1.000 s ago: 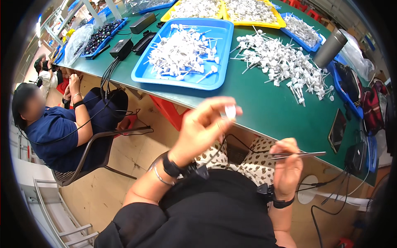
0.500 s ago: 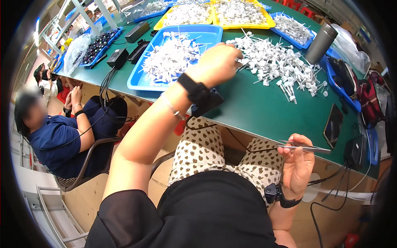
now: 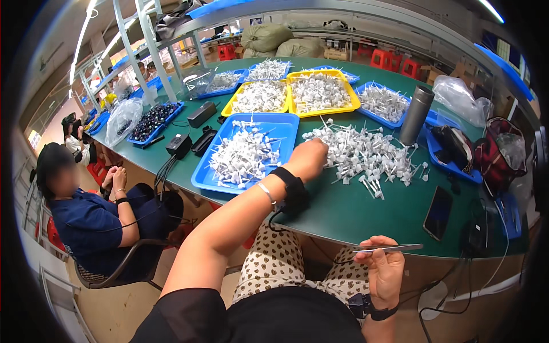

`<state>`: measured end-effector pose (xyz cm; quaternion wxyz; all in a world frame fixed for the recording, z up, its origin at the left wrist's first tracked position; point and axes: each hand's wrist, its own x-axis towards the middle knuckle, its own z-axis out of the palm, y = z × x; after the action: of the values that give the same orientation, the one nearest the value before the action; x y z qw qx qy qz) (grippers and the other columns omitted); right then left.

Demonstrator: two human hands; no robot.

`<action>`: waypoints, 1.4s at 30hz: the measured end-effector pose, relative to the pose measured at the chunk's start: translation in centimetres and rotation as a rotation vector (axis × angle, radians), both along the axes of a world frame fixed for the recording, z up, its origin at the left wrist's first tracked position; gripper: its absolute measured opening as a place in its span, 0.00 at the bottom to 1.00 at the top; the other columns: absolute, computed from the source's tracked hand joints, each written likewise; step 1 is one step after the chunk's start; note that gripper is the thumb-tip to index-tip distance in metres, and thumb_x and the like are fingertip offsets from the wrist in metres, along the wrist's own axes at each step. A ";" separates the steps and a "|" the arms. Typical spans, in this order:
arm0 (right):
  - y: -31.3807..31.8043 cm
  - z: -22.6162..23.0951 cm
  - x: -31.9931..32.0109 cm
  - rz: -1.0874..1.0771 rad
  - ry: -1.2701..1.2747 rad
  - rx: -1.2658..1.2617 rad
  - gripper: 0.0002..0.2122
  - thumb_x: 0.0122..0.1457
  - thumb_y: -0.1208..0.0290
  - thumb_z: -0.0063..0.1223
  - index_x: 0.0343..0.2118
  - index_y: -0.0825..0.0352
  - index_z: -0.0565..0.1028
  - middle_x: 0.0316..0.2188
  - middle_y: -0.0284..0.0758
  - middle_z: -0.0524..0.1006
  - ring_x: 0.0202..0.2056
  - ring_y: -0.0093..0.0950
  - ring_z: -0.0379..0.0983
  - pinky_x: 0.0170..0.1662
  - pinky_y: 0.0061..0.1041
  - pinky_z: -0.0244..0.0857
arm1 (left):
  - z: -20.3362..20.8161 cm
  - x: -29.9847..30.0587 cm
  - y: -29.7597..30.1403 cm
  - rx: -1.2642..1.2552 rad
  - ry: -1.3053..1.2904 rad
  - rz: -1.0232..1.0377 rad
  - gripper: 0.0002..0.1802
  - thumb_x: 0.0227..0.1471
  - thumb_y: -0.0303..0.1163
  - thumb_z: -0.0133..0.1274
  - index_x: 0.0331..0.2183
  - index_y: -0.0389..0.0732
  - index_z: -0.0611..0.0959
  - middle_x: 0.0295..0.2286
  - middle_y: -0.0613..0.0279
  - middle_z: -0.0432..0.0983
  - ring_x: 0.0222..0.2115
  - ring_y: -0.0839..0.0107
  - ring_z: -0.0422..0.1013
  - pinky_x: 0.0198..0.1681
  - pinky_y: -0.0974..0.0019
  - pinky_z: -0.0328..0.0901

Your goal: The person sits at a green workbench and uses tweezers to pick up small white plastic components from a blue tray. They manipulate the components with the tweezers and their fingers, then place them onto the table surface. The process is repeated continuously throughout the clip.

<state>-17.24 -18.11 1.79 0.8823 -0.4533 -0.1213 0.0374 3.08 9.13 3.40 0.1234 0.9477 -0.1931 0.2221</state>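
Left hand (image 3: 309,159) is at left edge of white pile (image 3: 372,155); its grip cannot be told; right hand (image 3: 385,271) holds tweezers (image 3: 409,247).

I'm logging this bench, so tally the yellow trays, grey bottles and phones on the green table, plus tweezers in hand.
Yellow trays: 2
Grey bottle: 1
Phone: 1
Tweezers in the right hand: 1
Total: 5

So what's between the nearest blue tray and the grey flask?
The head view shows a loose heap of white stemmed pieces, the left hand at its left edge.
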 end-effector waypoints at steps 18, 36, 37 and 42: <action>4.0 -2.4 -1.2 0.012 -0.070 -0.169 0.09 0.63 0.80 0.54 0.45 0.74 0.73 0.42 0.44 0.78 0.44 0.33 0.79 0.50 0.31 0.75 | -5.8 -23.7 -4.1 -1.166 0.521 -0.184 0.09 0.58 0.24 0.56 0.40 0.33 0.85 0.32 0.59 0.79 0.28 0.76 0.76 0.32 0.73 0.72; 6.3 -4.1 -1.5 -0.121 -0.259 -0.593 0.07 0.60 0.82 0.57 0.41 0.74 0.77 0.39 0.40 0.80 0.40 0.26 0.78 0.44 0.23 0.72 | -8.2 -23.6 -3.6 -0.999 0.366 -0.217 0.09 0.57 0.21 0.56 0.42 0.34 0.82 0.31 0.58 0.78 0.29 0.69 0.76 0.31 0.68 0.70; 6.4 -4.1 -1.5 -0.127 -0.255 -0.598 0.07 0.60 0.82 0.57 0.41 0.74 0.77 0.39 0.40 0.80 0.39 0.26 0.78 0.44 0.23 0.72 | -8.2 -23.6 -3.5 -0.984 0.351 -0.222 0.10 0.56 0.20 0.56 0.42 0.34 0.82 0.31 0.58 0.78 0.29 0.68 0.76 0.31 0.68 0.70; 6.4 -4.3 -1.4 -0.147 -0.279 -0.632 0.06 0.61 0.82 0.57 0.40 0.74 0.78 0.38 0.39 0.81 0.38 0.25 0.78 0.42 0.21 0.72 | -8.3 -23.7 -3.6 -0.958 0.344 -0.229 0.11 0.54 0.20 0.58 0.41 0.34 0.82 0.31 0.56 0.78 0.31 0.64 0.76 0.33 0.66 0.70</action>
<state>-18.67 -11.75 -2.49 0.6738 -0.7122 -0.1899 -0.0529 -20.57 5.56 -4.91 0.5966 0.7806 -0.1491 0.1117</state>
